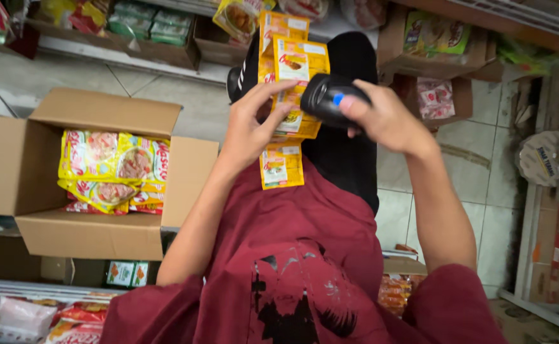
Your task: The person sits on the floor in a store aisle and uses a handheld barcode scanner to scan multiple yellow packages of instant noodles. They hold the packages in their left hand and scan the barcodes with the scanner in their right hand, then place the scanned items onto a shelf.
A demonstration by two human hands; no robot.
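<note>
My left hand (252, 124) pinches a hanging strip of yellow and orange sachets (290, 83) and holds it up in front of my chest. The strip runs from near the shelf down to a loose sachet (282, 167) at its lower end. My right hand (386, 121) grips a black handheld device (328, 99) with a blue button, its front pressed against the strip right beside my left fingers. Below the hands are my dark red shirt (305, 255) and black trousers (346, 159).
An open cardboard box (95, 239) at the left holds several yellow and red packets (111, 172). Low shelves with cartons of packets (429, 38) line the far side. More boxes (556, 248) stand at the right on a tiled floor (184, 108).
</note>
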